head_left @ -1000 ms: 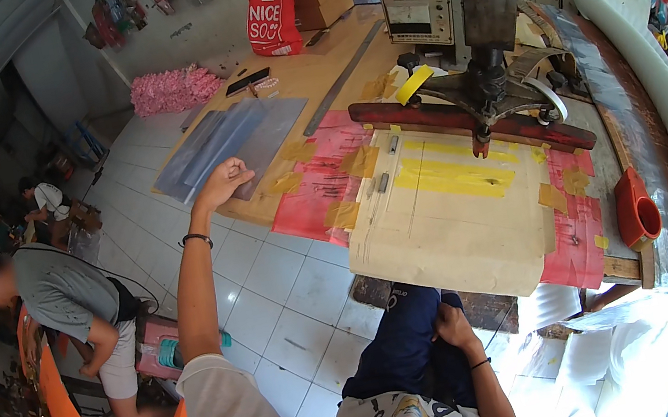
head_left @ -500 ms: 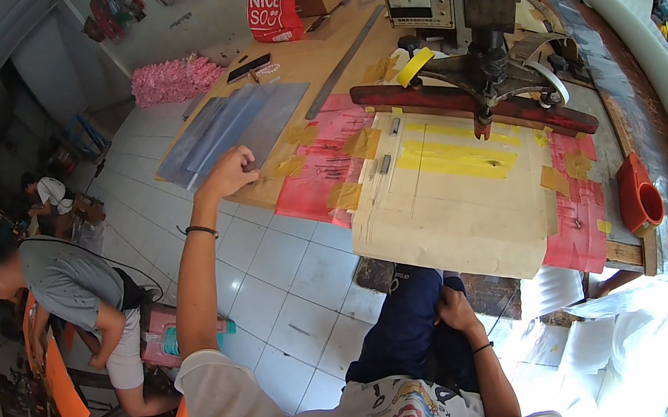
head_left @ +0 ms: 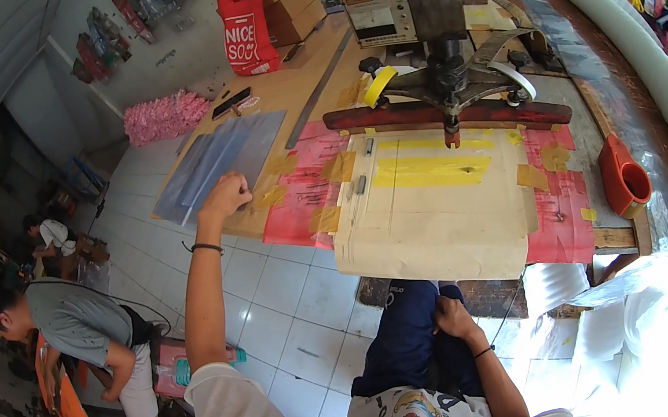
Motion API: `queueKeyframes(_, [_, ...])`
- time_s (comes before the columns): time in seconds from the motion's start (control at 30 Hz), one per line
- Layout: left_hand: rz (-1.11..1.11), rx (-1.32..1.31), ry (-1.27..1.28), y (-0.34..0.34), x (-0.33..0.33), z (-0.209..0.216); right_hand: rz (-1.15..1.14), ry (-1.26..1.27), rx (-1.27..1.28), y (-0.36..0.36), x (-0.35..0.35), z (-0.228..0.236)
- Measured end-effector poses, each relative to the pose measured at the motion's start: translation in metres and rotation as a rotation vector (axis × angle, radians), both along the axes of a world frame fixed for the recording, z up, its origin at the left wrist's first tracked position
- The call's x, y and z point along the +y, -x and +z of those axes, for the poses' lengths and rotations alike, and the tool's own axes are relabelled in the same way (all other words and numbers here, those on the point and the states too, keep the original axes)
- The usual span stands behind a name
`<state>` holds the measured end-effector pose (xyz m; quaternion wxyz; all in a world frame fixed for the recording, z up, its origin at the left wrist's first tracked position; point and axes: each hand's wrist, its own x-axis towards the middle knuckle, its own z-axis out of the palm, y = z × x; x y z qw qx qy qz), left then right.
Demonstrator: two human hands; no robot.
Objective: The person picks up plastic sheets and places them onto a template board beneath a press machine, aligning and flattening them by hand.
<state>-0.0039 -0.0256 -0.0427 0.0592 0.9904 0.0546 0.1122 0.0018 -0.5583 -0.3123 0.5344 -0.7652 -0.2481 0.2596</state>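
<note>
My left hand (head_left: 226, 196) reaches forward over the near edge of a stack of clear bluish plastic sheets (head_left: 250, 138) on the wooden tabletop. Its fingers are curled closed; whatever they may hold is hidden. Down on my dark blue trousers (head_left: 404, 326) rests my right hand (head_left: 455, 318), loosely curled, with nothing visible in it. To the right of my left hand lies a beige board (head_left: 435, 226) with yellow tape strips (head_left: 435, 170) and two small metal pieces, one of them a grey block (head_left: 361, 185). Red sheets (head_left: 302, 205) stick out along its sides.
A press head with a dark red bar (head_left: 460, 115) stands over the board's far edge. An orange tape dispenser (head_left: 626, 179) sits at the right, beside a long white roll (head_left: 642, 83). A red bag (head_left: 248, 34) and cartons stand behind. Another person (head_left: 89, 314) bends at the left.
My left hand has closed its fingers more and stays by the plastic sheets. The view has shifted, so the table appears further left. My right hand still rests on my lap.
</note>
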Motion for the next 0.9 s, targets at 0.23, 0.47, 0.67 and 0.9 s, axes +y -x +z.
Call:
queueKeyframes(0.23, [0.198,0.019,-0.140,-0.005,0.001,-0.005,0.011,-0.013,-0.013,-0.003,0.002,-0.003])
queueKeyframes(0.47, [0.344,-0.571,0.523,0.007,0.076,-0.048,0.050,0.008,-0.020,-0.002,0.005,-0.005])
queueKeyframes(0.67, [0.262,-0.209,0.840,0.001,0.055,-0.031,0.033,0.010,-0.008,-0.004,0.001,0.000])
queueKeyframes(0.9, [0.300,-0.023,0.601,-0.005,0.032,-0.006,0.143,0.321,-0.333,-0.004,0.001,-0.022])
